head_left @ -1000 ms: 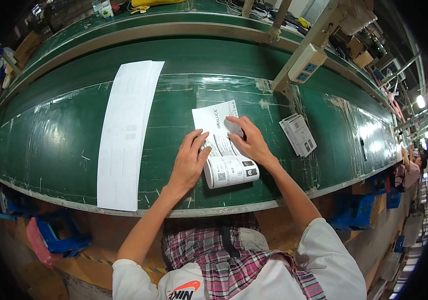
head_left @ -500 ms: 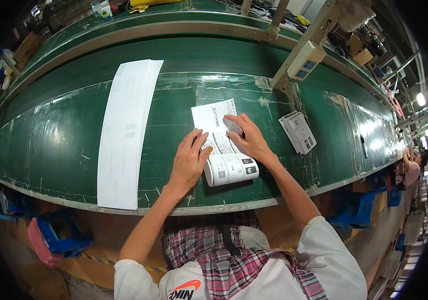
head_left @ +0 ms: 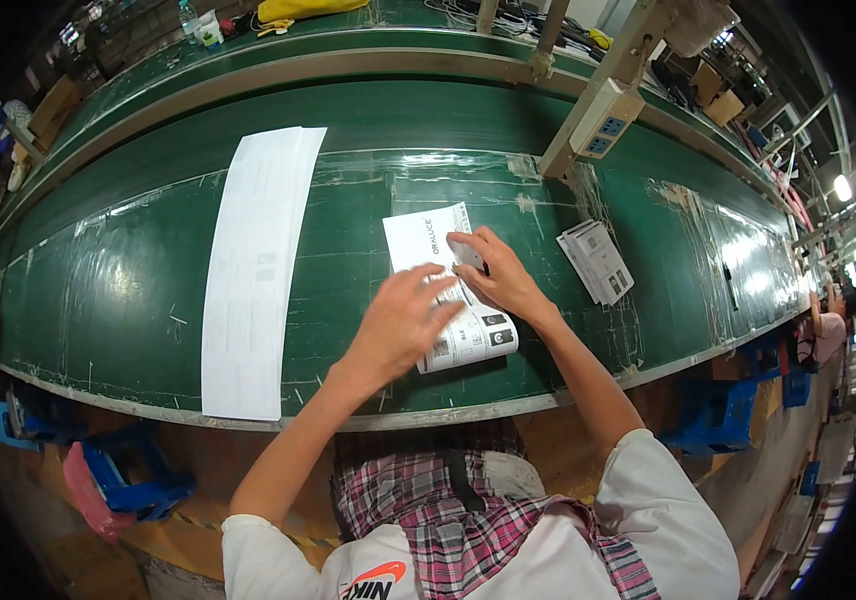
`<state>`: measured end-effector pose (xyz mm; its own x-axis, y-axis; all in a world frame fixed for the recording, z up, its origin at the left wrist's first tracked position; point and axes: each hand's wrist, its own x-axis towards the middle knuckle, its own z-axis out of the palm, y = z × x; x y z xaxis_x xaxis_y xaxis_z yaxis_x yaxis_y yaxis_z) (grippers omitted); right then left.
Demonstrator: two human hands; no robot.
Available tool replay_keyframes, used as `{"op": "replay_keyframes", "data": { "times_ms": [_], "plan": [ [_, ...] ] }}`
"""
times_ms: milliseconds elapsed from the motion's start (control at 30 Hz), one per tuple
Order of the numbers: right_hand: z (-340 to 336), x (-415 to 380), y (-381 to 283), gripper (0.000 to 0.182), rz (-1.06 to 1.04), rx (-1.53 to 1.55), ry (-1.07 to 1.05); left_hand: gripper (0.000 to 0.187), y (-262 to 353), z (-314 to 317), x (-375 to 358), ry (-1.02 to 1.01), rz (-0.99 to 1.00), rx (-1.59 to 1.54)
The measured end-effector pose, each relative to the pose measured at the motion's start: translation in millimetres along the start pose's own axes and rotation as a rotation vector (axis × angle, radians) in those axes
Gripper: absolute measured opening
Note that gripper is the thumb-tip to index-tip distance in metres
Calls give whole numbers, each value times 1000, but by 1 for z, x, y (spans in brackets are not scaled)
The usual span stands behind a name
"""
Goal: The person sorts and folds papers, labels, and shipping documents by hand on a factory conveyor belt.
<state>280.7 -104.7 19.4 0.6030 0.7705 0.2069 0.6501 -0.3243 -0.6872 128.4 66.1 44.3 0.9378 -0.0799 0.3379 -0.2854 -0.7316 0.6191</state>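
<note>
My left hand (head_left: 400, 325) lies flat, fingers spread, on the folded leaflet (head_left: 448, 290) under both palms, my right hand (head_left: 493, 272) pinning its far side; pressing evenly should keep the crease straight.

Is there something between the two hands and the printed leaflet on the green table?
Nothing visible. The left hand and the right hand both lie directly on the leaflet.
</note>
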Motion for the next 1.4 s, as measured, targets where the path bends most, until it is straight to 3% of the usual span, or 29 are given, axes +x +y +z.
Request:
{"op": "replay_keyframes", "data": {
  "times_ms": [33,167,667,1100,1400],
  "plan": [
    [0,0,0,45,14,-5,-13,40,6,-2,1,-74,201,164],
    [0,2,2,44,24,-10,-32,46,28,13,-11,-235,86,121],
    [1,3,3,43,29,-40,-49,54,26,35,-28,-223,76,262],
    [4,1,5,43,23,-25,-19,82,42,57,-51,-246,33,296],
    [8,-2,8,40,19,-26,-2,80,51,61,-62,-269,74,342]
  ]
}}
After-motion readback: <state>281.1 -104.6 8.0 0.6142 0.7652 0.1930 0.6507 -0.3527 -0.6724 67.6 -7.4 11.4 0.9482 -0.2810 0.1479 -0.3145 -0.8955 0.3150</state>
